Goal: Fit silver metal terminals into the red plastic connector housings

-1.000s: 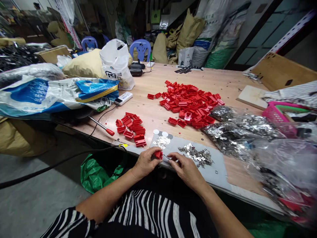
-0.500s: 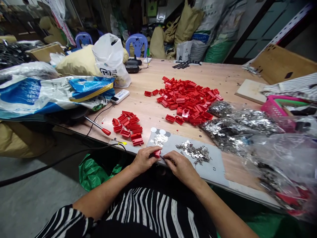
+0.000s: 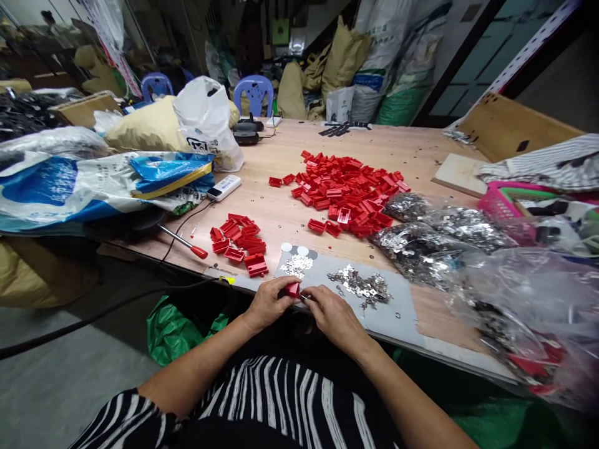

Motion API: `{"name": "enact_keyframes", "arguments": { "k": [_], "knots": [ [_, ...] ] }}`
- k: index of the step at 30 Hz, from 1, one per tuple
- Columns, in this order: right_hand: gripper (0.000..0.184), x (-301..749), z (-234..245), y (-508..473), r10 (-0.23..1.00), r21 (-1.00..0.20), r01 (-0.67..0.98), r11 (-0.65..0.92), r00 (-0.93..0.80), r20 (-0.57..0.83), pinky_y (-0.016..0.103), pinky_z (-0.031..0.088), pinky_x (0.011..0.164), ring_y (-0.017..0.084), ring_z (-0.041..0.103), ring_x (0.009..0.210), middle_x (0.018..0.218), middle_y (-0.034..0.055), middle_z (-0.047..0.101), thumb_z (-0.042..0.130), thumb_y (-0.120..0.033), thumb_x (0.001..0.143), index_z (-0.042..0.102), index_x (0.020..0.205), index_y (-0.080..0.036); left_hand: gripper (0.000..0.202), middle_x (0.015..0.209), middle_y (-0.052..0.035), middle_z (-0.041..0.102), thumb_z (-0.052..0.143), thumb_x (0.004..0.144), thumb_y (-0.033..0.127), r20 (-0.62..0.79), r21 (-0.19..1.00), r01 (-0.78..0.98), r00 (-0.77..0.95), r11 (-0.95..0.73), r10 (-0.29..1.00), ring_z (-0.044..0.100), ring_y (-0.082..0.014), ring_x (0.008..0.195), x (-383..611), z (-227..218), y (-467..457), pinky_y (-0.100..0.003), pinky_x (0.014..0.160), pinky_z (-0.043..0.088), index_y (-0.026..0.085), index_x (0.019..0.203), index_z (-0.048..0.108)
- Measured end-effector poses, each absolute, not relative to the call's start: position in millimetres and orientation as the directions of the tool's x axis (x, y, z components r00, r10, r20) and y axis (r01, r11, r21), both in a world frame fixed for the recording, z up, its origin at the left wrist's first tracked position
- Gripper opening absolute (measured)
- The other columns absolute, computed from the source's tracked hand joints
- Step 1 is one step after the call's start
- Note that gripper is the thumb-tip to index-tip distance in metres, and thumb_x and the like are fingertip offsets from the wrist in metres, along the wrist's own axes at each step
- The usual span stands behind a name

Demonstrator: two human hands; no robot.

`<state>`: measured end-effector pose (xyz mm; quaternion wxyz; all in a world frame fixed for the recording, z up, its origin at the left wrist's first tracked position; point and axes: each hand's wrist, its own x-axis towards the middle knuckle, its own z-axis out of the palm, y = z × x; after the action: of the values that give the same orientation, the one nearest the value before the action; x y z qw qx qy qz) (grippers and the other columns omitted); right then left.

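Two hands [image 3: 270,304], one red plastic piece [image 3: 292,290]

count: one left hand [image 3: 269,304], one right hand [image 3: 334,315], one red plastic part [image 3: 292,290] between them, two red part piles [image 3: 341,193], one red-handled screwdriver [image 3: 182,242], two blue plastic chairs [image 3: 255,93].

My left hand [image 3: 269,304] grips a small red plastic housing [image 3: 292,290]. My right hand [image 3: 334,312] pinches a thin metal clip [image 3: 304,297], its tip touching the housing.
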<state>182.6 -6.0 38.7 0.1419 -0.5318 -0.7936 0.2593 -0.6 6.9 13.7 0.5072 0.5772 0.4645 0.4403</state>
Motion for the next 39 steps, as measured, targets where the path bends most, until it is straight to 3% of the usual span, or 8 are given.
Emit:
{"name": "enact_keyframes", "arguments": {
  "k": [8,11,14,18,21,27,35,39],
  "knots": [
    [0.019,201.3,38.7,-7.4,0.933,-0.718,0.645,0.262,-0.36,0.017,0.036,0.044,0.084,0.02,0.057,0.097,0.109,0.0057,0.06,0.038,-0.026,0.094,0.051,0.109,-0.024,0.035,0.098,-0.0034,0.069,0.073,0.065,0.015,0.093,0.986,0.122,0.178,-0.115,0.98,0.06,-0.0214,0.094,-0.6,15.9,0.8,-0.031,0.09,0.041,0.024,0.099,0.07],
    [0.021,201.6,43.4,-9.3,0.924,-0.765,0.608,0.213,-0.379,-0.044,0.035,0.045,0.077,0.019,0.06,0.084,0.093,0.0029,0.063,0.037,-0.029,0.095,0.048,0.112,-0.025,0.034,0.097,-0.0031,0.067,0.074,0.066,0.014,0.109,0.991,0.064,0.142,-0.119,0.984,0.059,-0.0199,0.091,0.1,21.0,-0.9,-0.03,0.088,0.041,0.023,0.098,0.069],
    [0.033,197.2,50.5,-10.6,0.899,-0.831,0.522,0.19,-0.432,-0.066,0.031,0.046,0.07,0.016,0.059,0.07,0.074,-0.0015,0.06,0.033,-0.033,0.097,0.042,0.128,-0.026,0.038,0.095,-0.0026,0.066,0.074,0.069,0.019,0.015,0.985,-0.172,0.106,0.004,0.994,0.06,-0.0164,0.085,2.1,27.9,-1.9,-0.028,0.084,0.042,0.022,0.106,0.065],
    [0.044,190.1,55.3,-9.3,0.874,-0.856,0.47,0.214,-0.484,-0.048,0.028,0.046,0.069,0.014,0.057,0.064,0.067,-0.0032,0.058,0.034,-0.036,0.097,0.037,0.139,-0.025,0.016,0.081,-0.0029,0.068,0.072,0.076,0.027,-0.195,0.797,-0.534,0.214,0.282,0.957,0.064,-0.0137,0.077,4.0,36.0,-3.8,-0.028,0.081,0.045,0.016,0.083,0.062],
    [0.042,186.4,56.0,-7.6,0.869,-0.847,0.469,0.252,-0.494,-0.015,0.027,0.044,0.069,0.014,0.056,0.062,0.066,-0.0032,0.058,0.036,-0.036,0.097,0.042,0.137,-0.024,0.02,0.08,-0.0045,0.07,0.073,0.075,0.027,-0.268,0.612,-0.673,0.318,0.416,0.909,0.068,-0.0175,0.083,4.1,38.1,-6.2,-0.032,0.087,0.047,0.015,0.074,0.057],
    [0.038,182.8,62.3,-7.3,0.879,-0.835,0.478,0.273,-0.476,0.015,0.025,0.042,0.063,0.014,0.055,0.059,0.063,-0.0039,0.056,0.039,-0.035,0.096,0.046,0.131,-0.024,0.014,0.084,-0.0063,0.07,0.069,0.078,0.022,-0.354,0.442,-0.747,0.364,0.497,0.861,0.069,-0.0173,0.08,7.9,33.4,-8.5,-0.033,0.087,0.05,0.012,0.086,0.063],
    [0.033,182.9,58.9,-3.4,0.921,-0.818,0.486,0.307,-0.368,0.127,0.024,0.043,0.059,0.015,0.056,0.06,0.066,0.0,0.059,0.037,-0.038,0.096,0.063,0.109,-0.023,0.01,0.084,-0.0101,0.071,0.063,0.083,0.018,-0.392,0.345,-0.77,0.401,0.537,0.828,0.07,-0.0214,0.084,15.2,39.1,-11.5,-0.038,0.095,0.047,0.008,0.085,0.064],
    [0.035,183.5,64.2,-5.1,0.889,-0.805,0.497,0.325,-0.451,0.081,0.024,0.041,0.055,0.013,0.053,0.054,0.065,-0.0017,0.059,0.037,-0.037,0.097,0.054,0.125,-0.024,0.013,0.083,-0.0103,0.072,0.055,0.088,0.018,-0.411,0.329,-0.788,0.377,0.521,0.83,0.07,-0.0201,0.081,12.0,41.3,-8.0,-0.038,0.093,0.049,0.008,0.087,0.064]
  ]
}}
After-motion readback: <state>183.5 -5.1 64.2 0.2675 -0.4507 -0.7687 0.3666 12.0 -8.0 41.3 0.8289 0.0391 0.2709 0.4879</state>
